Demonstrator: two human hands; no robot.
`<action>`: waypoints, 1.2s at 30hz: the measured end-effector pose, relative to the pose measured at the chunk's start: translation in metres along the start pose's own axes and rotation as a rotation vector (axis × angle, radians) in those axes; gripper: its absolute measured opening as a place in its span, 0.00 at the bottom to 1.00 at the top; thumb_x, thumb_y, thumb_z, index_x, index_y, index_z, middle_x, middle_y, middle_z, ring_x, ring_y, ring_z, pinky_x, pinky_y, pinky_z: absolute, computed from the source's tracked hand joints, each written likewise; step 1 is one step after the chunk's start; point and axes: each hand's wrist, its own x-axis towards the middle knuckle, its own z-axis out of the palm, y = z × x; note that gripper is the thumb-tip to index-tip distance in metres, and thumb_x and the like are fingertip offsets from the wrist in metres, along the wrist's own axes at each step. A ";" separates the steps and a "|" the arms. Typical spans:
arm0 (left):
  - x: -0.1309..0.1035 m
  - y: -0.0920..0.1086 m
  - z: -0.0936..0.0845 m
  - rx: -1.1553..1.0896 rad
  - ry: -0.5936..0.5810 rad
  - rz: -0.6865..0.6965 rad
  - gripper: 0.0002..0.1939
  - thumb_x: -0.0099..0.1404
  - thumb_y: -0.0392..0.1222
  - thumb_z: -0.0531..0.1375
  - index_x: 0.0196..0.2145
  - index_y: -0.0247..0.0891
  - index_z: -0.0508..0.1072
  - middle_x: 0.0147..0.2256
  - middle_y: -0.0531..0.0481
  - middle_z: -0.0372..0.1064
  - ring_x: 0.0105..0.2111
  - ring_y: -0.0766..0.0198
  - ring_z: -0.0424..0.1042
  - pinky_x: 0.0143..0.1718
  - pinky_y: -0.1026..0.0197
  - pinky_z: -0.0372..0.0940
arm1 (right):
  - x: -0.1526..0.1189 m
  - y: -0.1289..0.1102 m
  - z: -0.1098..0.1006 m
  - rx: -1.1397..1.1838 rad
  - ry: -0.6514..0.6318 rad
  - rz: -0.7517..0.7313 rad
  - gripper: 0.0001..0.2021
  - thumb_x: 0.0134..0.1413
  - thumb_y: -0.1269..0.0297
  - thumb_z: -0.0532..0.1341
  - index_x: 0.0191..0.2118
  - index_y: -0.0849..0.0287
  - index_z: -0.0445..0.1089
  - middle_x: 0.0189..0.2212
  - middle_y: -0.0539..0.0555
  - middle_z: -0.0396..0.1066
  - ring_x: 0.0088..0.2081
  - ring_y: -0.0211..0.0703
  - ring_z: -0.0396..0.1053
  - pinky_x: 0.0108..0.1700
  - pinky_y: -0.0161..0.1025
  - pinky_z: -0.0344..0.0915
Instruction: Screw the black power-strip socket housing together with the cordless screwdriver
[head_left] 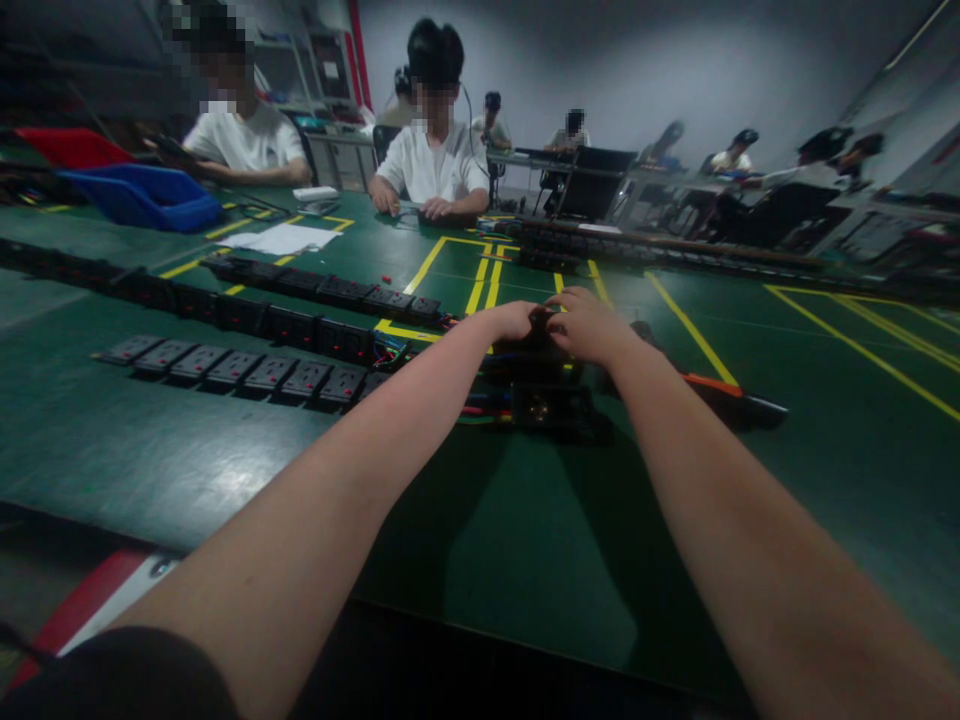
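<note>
Both my arms reach forward over a green table (525, 540). My left hand (514, 322) and my right hand (589, 325) meet on a small black part (541, 330) held between their fingertips; the part is mostly hidden by the fingers. Just below the hands lies a black socket module (553, 408) with coloured wires (480, 405) coming out of its left side. A tool with an orange-and-black handle (724, 392) lies on the table right of my right wrist.
Rows of black socket modules (247, 372) and long power strips (300, 300) lie to the left. Blue (142, 198) and red (71, 146) bins stand far left. Yellow tape lines (694, 335) mark the table. Two people in white shirts (433, 165) sit across; others work behind.
</note>
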 end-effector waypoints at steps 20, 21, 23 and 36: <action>0.002 -0.004 -0.004 0.000 -0.053 0.024 0.29 0.63 0.33 0.68 0.62 0.39 0.83 0.57 0.42 0.86 0.53 0.51 0.85 0.58 0.56 0.77 | 0.005 0.002 0.001 0.075 -0.032 -0.024 0.18 0.66 0.66 0.66 0.56 0.49 0.88 0.73 0.60 0.70 0.78 0.68 0.58 0.77 0.65 0.64; 0.001 -0.003 -0.004 -0.004 -0.051 0.027 0.29 0.63 0.33 0.68 0.62 0.40 0.83 0.57 0.42 0.86 0.54 0.51 0.84 0.58 0.56 0.77 | 0.005 0.002 0.001 0.071 -0.035 -0.027 0.17 0.67 0.64 0.66 0.56 0.49 0.88 0.73 0.60 0.70 0.77 0.68 0.59 0.76 0.65 0.64; 0.001 -0.002 -0.004 -0.016 -0.055 0.029 0.29 0.62 0.33 0.69 0.62 0.40 0.83 0.58 0.42 0.86 0.54 0.51 0.84 0.57 0.56 0.77 | 0.005 0.001 0.000 0.062 -0.040 -0.031 0.16 0.68 0.62 0.67 0.56 0.51 0.88 0.73 0.62 0.69 0.77 0.69 0.58 0.76 0.65 0.66; -0.002 0.002 -0.004 -0.018 -0.032 -0.017 0.25 0.61 0.36 0.73 0.56 0.38 0.84 0.50 0.42 0.87 0.49 0.50 0.84 0.54 0.53 0.77 | 0.011 0.006 0.008 0.074 -0.007 0.013 0.13 0.70 0.63 0.66 0.49 0.51 0.90 0.66 0.61 0.76 0.72 0.65 0.66 0.75 0.62 0.67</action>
